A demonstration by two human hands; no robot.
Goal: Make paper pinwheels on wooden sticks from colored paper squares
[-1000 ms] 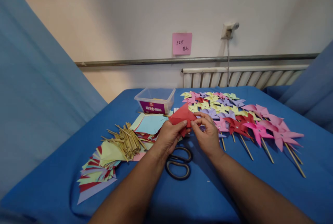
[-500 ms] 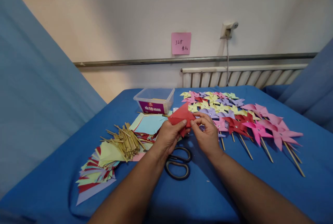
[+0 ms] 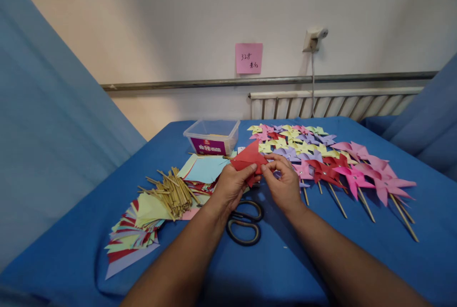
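Between my two hands is a red paper piece (image 3: pixel 251 154) with folded-over corners, held up above the table. My left hand (image 3: pixel 233 184) is closed on its lower left side, thumb pressed on the front. With thumb and forefinger, my right hand (image 3: pixel 283 179) pinches its right edge; the pinched spot is partly hidden. Below my left hand lie black-handled scissors (image 3: pixel 244 226), their blades out of sight. Just left of the hands is a stack of coloured paper squares (image 3: pixel 203 170), light blue on top.
A bundle of thin sticks (image 3: pixel 174 195) rests by fanned coloured papers (image 3: pixel 134 240) on the left. Behind stands a clear plastic box (image 3: pixel 214 136). Many finished paper pinwheels (image 3: pixel 324 171) on sticks cover the right side of the blue table (image 3: pixel 271 269). A radiator (image 3: pixel 335 104) runs along the wall.
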